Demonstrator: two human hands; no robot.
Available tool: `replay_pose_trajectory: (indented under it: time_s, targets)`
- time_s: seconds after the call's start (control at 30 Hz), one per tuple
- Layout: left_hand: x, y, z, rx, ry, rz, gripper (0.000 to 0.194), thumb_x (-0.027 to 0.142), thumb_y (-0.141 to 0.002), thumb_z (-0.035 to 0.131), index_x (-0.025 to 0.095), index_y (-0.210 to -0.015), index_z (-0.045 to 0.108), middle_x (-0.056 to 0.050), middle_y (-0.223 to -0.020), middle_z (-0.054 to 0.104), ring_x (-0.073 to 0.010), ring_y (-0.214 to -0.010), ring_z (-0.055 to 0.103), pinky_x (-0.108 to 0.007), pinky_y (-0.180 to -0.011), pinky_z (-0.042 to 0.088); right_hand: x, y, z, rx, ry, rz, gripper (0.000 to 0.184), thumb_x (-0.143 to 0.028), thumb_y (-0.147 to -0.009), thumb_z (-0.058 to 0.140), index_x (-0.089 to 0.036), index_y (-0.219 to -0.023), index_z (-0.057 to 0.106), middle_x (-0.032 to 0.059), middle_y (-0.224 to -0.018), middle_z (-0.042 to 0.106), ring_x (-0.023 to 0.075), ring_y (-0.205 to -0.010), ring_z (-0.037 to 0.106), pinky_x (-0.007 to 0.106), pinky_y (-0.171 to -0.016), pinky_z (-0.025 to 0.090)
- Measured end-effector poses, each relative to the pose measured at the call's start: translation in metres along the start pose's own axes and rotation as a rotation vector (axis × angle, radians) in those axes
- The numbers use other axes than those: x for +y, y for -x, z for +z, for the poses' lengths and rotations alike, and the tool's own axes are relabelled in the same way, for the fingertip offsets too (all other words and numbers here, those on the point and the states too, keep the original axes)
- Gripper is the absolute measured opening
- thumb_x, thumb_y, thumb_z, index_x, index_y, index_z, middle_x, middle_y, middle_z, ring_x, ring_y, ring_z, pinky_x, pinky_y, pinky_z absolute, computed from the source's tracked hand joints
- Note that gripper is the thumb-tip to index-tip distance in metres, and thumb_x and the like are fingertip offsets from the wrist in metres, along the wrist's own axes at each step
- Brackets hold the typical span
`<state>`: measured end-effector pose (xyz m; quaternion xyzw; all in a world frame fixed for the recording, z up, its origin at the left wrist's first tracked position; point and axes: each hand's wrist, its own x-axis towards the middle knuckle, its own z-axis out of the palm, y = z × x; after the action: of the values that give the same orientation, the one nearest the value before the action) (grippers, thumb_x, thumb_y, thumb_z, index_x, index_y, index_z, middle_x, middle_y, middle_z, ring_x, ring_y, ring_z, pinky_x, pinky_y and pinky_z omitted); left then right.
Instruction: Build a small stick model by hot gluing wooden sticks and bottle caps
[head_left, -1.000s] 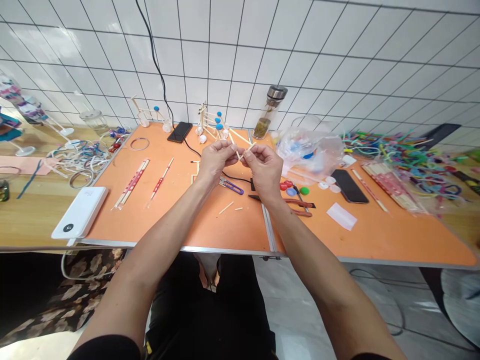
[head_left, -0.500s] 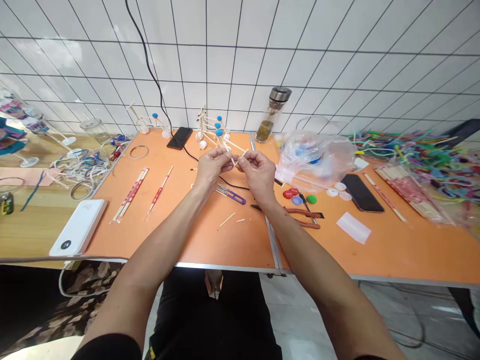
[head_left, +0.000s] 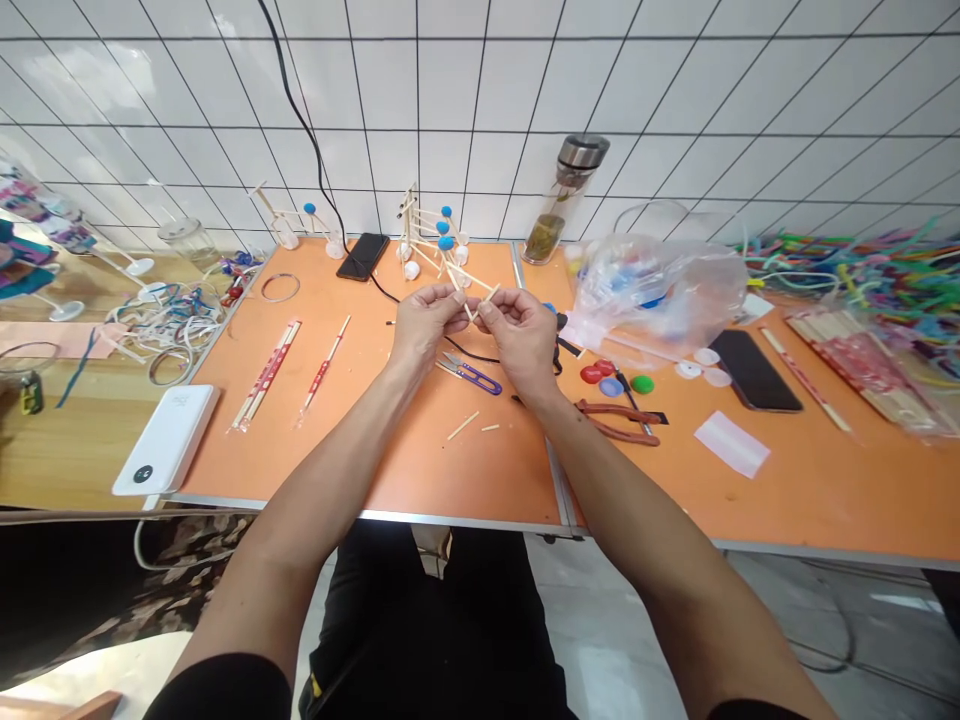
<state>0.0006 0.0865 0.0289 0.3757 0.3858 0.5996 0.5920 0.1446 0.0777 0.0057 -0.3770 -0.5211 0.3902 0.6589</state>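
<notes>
My left hand point(head_left: 433, 318) and my right hand point(head_left: 520, 330) are close together above the orange table. Between their fingertips is a small frame of thin wooden sticks point(head_left: 474, 278), joined at angles. Both hands pinch it, the left at one side and the right at a short stick on the other. Just behind stand stick structures with blue caps point(head_left: 444, 228) and white discs at their feet. Below the hands lie purple-handled thread snips point(head_left: 472, 374) and cut stick pieces point(head_left: 463, 425). My fingers hide part of the joints.
Red-handled pliers point(head_left: 619, 422) and coloured caps point(head_left: 598, 372) lie right of my forearm. Wrapped chopsticks point(head_left: 267, 376), a power bank point(head_left: 166, 440) and a phone point(head_left: 363, 256) are leftward. A glass bottle point(head_left: 564, 200), plastic bag point(head_left: 660, 295) and second phone point(head_left: 756, 370) are rightward.
The camera view has shifted slightly, so the table sits a little higher in the picture. Both hands still pinch the stick frame, with only a slight change in its angle.
</notes>
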Motion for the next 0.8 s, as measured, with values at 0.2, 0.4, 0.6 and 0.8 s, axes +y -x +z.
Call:
replay_pose_trajectory:
  time_s: [0.2, 0.4, 0.6, 0.8]
  targets:
    - [0.0017, 0.0013, 0.0024, 0.000, -0.002, -0.015, 0.010, 0.016, -0.096, 0.085, 0.016, -0.090, 0.077, -0.003, -0.081, 0.085, -0.0103, -0.062, 0.077, -0.021, -0.066, 0.063, -0.0004, 0.0011, -0.0007, 0.029, -0.037, -0.013, 0.061, -0.079, -0.070, 0.099, -0.025, -0.086, 0.074, 0.0001, -0.080, 0.078, 0.0179, -0.077, 0.078, 0.034, -0.079, 0.069]
    - [0.0033, 0.0016, 0.0037, 0.040, -0.040, -0.023, 0.010, 0.016, -0.098, 0.082, 0.017, -0.090, 0.076, -0.002, -0.080, 0.085, -0.0108, -0.063, 0.077, -0.021, -0.068, 0.063, 0.0001, 0.0016, -0.0017, 0.021, -0.002, -0.020, 0.059, -0.078, -0.073, 0.098, -0.026, -0.088, 0.073, -0.0004, -0.082, 0.078, 0.0175, -0.077, 0.077, 0.034, -0.077, 0.067]
    - [0.0042, 0.0050, 0.0022, 0.010, -0.018, -0.017, 0.011, 0.017, -0.097, 0.084, 0.017, -0.088, 0.077, -0.003, -0.080, 0.085, -0.0104, -0.063, 0.077, -0.021, -0.069, 0.063, -0.0009, 0.0026, 0.0003, 0.028, -0.012, 0.002, 0.056, -0.074, -0.075, 0.097, -0.026, -0.089, 0.073, 0.0003, -0.082, 0.079, 0.0172, -0.077, 0.076, 0.034, -0.077, 0.066]
    - [0.0019, 0.0044, 0.0010, -0.005, -0.004, -0.019, 0.010, 0.019, -0.096, 0.085, 0.017, -0.089, 0.078, -0.003, -0.081, 0.085, -0.0102, -0.061, 0.075, -0.022, -0.069, 0.064, -0.0004, 0.0015, 0.0002, 0.022, 0.023, 0.004, 0.054, -0.073, -0.078, 0.096, -0.026, -0.089, 0.072, -0.0003, -0.082, 0.078, 0.0168, -0.077, 0.075, 0.033, -0.076, 0.064]
